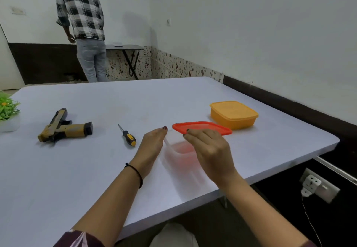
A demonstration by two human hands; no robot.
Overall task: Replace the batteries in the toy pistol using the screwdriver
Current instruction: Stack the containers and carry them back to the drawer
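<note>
- Two hands reach in over the near edge of one pale table [116, 99]: one left hand [152, 142] and one right hand [208, 148], with one black band [135, 173] on the left wrist.
- Left hand's fingers lie straight and close together beside the left wall of one clear box [181, 151]. The box is blurred, and contact cannot be told.
- Right hand's fingers curl downward, tips at the near edge of one red lid [201, 127], which they appear to pinch. The lid hangs just above the far end of the clear box.
- One orange box [233, 114], closed, stands just behind the red lid, toward the table's right edge.
- One screwdriver [128, 136], with a black-and-yellow handle, lies just left of the left hand, tip toward the far edge.
- One toy pistol [64, 128], tan and black, lies on its side near the left edge, well apart from both hands.
- One plant [7, 107] in a white pot sits at the left edge.
- One person [83, 14] in a checked shirt stands beyond the far edge, back turned, beside one folding table [125, 47].
</note>
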